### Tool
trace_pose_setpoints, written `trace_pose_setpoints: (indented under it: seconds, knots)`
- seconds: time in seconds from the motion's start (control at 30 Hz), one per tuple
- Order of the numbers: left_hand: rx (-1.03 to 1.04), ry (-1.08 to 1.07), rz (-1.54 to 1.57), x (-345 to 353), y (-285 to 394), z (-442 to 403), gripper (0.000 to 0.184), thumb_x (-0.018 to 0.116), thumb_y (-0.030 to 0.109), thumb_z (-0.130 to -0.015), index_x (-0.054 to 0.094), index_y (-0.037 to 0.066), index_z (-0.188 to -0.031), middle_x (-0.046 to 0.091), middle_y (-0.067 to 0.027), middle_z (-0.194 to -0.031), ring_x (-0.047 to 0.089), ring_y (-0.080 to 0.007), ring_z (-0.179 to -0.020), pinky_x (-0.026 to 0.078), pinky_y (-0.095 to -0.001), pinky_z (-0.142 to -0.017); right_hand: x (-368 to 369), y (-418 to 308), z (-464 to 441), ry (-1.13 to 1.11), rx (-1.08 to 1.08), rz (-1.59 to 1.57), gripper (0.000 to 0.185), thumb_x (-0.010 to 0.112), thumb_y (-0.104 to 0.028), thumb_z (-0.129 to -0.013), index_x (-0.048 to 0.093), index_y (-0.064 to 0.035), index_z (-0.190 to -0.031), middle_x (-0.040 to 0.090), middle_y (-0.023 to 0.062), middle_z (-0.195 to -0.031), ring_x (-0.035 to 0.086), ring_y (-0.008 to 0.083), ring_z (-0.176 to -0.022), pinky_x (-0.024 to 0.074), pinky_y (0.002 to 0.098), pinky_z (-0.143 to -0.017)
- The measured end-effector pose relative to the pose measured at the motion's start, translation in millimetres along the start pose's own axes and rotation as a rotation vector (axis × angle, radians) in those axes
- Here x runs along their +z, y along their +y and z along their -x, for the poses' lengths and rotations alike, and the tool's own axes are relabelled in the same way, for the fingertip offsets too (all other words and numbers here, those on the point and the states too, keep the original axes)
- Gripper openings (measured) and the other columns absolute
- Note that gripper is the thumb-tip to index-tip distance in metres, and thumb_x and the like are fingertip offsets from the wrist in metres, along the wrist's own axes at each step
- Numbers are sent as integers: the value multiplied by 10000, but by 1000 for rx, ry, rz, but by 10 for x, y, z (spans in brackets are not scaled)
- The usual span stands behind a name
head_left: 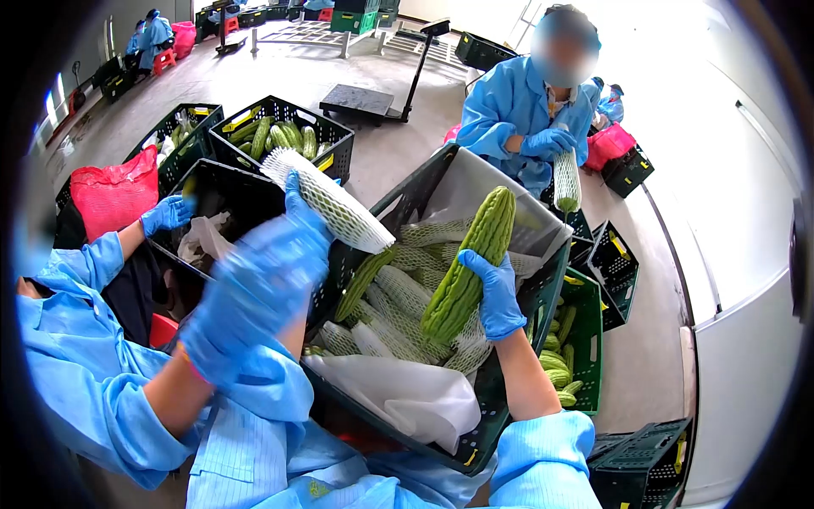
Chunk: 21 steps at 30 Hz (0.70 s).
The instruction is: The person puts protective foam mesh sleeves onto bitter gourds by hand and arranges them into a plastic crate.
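My right hand [496, 297], in a blue glove, grips a long green bitter gourd [469, 267] above a dark crate [500, 386]. A white foam net sleeve [331, 202] is closed in my left hand [305, 216]; whether anything is inside the sleeve I cannot tell. A co-worker's blurred gloved hand [246, 297] crosses in front and hides much of my left hand. Below lie several bitter gourds in net sleeves [398, 310] and a bare bitter gourd [363, 284]. A white liner sheet [407, 394] folds over the crate's near edge.
Opposite, a co-worker [530, 106] holds a sleeved gourd [566, 182]. Another co-worker [76, 322] sits close on my left near a red net bag [114, 195]. A crate of gourds [339, 153], a green crate [591, 339] and a platform scale [360, 100] stand around.
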<state>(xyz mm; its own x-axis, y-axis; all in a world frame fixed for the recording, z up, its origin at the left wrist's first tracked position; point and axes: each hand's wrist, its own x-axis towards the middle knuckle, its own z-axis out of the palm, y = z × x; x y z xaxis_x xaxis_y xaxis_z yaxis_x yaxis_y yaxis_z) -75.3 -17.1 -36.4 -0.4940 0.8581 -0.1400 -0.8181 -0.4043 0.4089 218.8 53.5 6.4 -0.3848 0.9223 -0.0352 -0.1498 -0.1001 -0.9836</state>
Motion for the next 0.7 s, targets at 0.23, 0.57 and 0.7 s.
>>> trace_pose_setpoints:
  seconds: [0.23,0.57,0.7]
  knots:
    - [84,47,15,-98,-20,-164,647,472,657,-867,584,95,-1167,651,-128,-975,625,-284,-840,531,-439,-784,-46,-57,-34,-109,-75,-310,463,668,-274,-871,530,-73,-1265,578,73,-1226,621,187,-935,512,344,-861]
    - [74,71,35,-106,-35,-248,644,457,657,-894,574,90,-1178,637,-135,-974,624,-277,-860,534,-438,-805,-471,-67,-163,-429,-69,-805,652,459,-629,-925,480,-118,-1329,588,73,-1215,593,260,-902,534,476,-777]
    - [84,90,44,-101,-39,-243,638,459,654,-896,574,91,-1174,635,-134,-974,623,-275,-856,535,-434,-800,-563,-93,-176,-652,-55,-905,682,498,-615,-914,434,-99,-1354,573,74,-1125,569,262,-893,513,494,-786]
